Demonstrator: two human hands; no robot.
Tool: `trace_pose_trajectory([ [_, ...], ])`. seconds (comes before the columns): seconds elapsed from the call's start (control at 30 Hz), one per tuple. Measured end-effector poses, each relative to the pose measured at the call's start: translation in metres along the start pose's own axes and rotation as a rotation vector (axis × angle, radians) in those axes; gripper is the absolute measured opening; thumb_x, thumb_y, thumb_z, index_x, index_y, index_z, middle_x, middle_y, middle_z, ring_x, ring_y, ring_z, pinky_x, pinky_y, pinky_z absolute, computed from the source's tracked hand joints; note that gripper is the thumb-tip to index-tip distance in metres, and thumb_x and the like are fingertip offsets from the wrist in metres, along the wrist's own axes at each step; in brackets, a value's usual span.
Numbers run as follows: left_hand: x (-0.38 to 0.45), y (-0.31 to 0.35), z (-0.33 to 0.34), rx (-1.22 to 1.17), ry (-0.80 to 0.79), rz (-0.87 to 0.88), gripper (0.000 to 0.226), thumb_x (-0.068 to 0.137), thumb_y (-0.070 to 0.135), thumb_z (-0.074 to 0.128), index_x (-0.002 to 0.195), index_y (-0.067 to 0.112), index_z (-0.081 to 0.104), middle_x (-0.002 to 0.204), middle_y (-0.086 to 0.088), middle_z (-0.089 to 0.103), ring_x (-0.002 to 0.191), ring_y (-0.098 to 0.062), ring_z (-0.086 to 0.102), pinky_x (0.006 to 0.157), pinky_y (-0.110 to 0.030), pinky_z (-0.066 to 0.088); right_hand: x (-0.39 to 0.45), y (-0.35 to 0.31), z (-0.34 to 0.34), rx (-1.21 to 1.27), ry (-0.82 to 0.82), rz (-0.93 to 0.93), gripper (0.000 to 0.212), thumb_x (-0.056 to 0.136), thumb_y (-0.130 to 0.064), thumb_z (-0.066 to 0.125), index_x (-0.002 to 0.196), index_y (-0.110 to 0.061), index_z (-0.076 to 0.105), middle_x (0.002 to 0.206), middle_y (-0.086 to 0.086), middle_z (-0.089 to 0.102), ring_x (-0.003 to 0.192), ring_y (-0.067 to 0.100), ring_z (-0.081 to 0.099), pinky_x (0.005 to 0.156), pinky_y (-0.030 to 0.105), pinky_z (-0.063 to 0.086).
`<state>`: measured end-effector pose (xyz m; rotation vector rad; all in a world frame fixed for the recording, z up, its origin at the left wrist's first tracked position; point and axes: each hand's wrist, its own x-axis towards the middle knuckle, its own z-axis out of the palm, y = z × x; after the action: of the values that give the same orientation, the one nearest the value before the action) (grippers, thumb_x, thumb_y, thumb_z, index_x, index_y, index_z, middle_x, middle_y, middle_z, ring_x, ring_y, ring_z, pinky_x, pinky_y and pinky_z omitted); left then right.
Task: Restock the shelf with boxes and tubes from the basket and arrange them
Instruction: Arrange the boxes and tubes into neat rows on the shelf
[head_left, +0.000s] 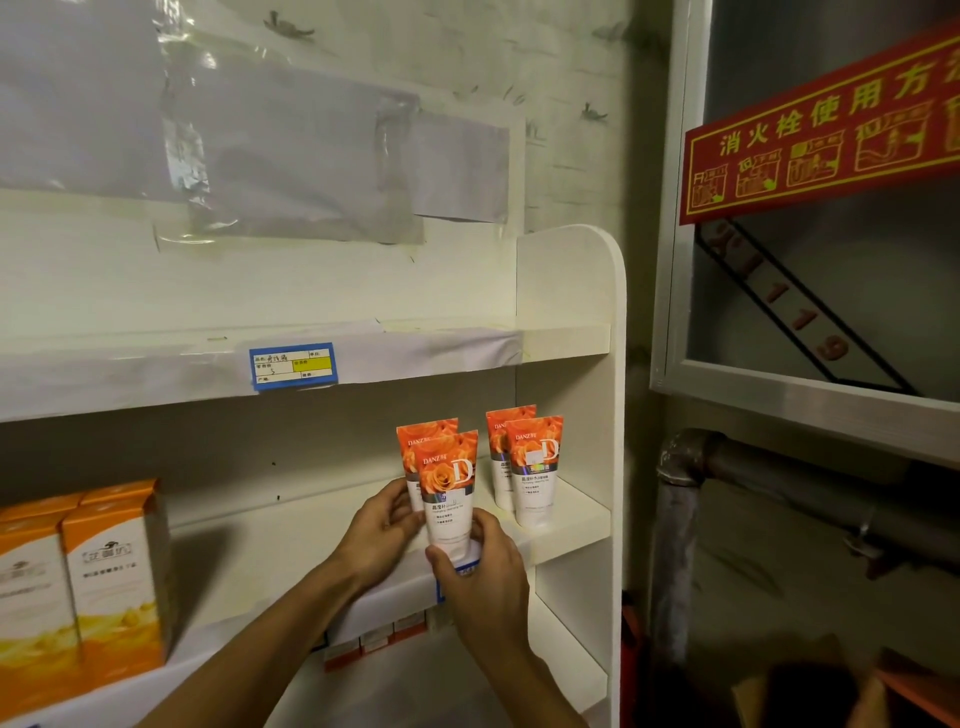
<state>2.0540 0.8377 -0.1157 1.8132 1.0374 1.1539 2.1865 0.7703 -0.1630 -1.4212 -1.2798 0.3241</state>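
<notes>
Centre frame, both hands hold the front tube (448, 488) upright on the shelf (571, 525): right hand (480, 577) curled round its hidden cap, left hand (382, 530) fingertips tucked behind it, grip unclear.

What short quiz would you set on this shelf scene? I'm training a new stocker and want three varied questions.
1. How many orange tubes show on the middle shelf?
2. True or false: the right hand grips the front tube near its base.
3. Where do the orange boxes stand: A left, B right of the tubes?

Key: 1. four. 2. true. 3. A; the left hand touches the tube behind.
</notes>
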Motion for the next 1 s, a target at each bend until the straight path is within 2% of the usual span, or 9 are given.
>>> trace_pose_trajectory([
  [0.2,0.0,-0.001,-0.001,-0.002,-0.002,-0.015,0.038,0.097,0.009,0.061,0.133,0.02,0.055,0.128,0.005,0.066,0.116,-0.012,0.064,0.1,-0.033,0.053,0.001,-0.001,-0.001,-0.006,-0.006,0.005,0.068,0.08,-0.051,0.075,0.137,-0.03,0.044,0.134,-0.013,0.056,0.119,0.009,0.055,0.097,0.024,0.049],
  [0.37,0.0,0.005,-0.003,0.024,0.035,-0.069,0.047,0.095,0.001,0.059,0.138,0.015,0.049,0.129,0.0,0.064,0.122,-0.018,0.06,0.103,-0.036,0.051,0.001,-0.005,-0.005,-0.002,-0.029,0.016,0.066,0.08,-0.048,0.076,0.136,-0.03,0.046,0.133,-0.012,0.058,0.117,0.008,0.056,0.093,0.023,0.05],
  [0.5,-0.004,0.012,-0.011,0.062,0.077,-0.14,0.064,0.091,0.0,0.06,0.15,0.014,0.037,0.145,-0.006,0.051,0.134,-0.024,0.05,0.111,-0.044,0.044,0.002,-0.015,-0.015,-0.017,-0.071,0.025,0.06,0.081,-0.043,0.078,0.132,-0.028,0.05,0.129,-0.011,0.062,0.115,0.009,0.059,0.085,0.016,0.048],
  [0.57,-0.007,0.012,-0.014,0.086,0.027,-0.167,0.065,0.093,0.005,0.061,0.151,0.015,0.036,0.15,-0.005,0.047,0.136,-0.024,0.047,0.112,-0.042,0.042,0.001,-0.019,-0.018,-0.03,-0.08,0.027,0.057,0.082,-0.041,0.078,0.131,-0.028,0.051,0.129,-0.01,0.063,0.115,0.009,0.06,0.088,0.02,0.05],
  [0.67,-0.011,0.013,-0.011,0.119,-0.016,-0.163,0.05,0.096,0.007,0.06,0.143,0.014,0.046,0.144,-0.006,0.055,0.126,-0.02,0.055,0.104,-0.031,0.045,0.001,-0.021,-0.018,-0.058,-0.069,0.032,0.057,0.081,-0.042,0.077,0.13,-0.028,0.052,0.13,-0.01,0.063,0.116,0.01,0.06,0.093,0.026,0.052],
  [0.73,-0.012,0.012,-0.009,0.147,-0.014,-0.139,0.048,0.098,0.008,0.059,0.144,0.012,0.046,0.143,-0.006,0.056,0.125,-0.02,0.056,0.105,-0.03,0.045,0.002,-0.023,-0.017,-0.078,-0.067,0.045,0.059,0.081,-0.044,0.077,0.131,-0.029,0.051,0.131,-0.011,0.062,0.117,0.011,0.06,0.094,0.027,0.052],
  [0.9,-0.016,0.015,-0.011,0.245,-0.001,-0.148,0.063,0.099,0.01,0.054,0.155,0.013,0.027,0.157,-0.008,0.039,0.142,-0.024,0.041,0.117,-0.04,0.035,0.004,-0.02,-0.012,-0.087,-0.061,0.053,0.062,0.081,-0.044,0.077,0.134,-0.028,0.05,0.132,-0.01,0.061,0.118,0.011,0.059,0.095,0.028,0.051],
  [1.0,-0.028,0.022,-0.012,0.495,0.018,-0.114,0.07,0.101,0.025,0.052,0.159,0.014,0.015,0.163,-0.005,0.027,0.148,-0.023,0.031,0.12,-0.036,0.029,0.002,-0.021,-0.013,-0.087,-0.113,0.066,0.076,0.08,-0.05,0.076,0.142,-0.027,0.039,0.14,-0.008,0.053,0.126,0.016,0.053,0.102,0.036,0.051],
])
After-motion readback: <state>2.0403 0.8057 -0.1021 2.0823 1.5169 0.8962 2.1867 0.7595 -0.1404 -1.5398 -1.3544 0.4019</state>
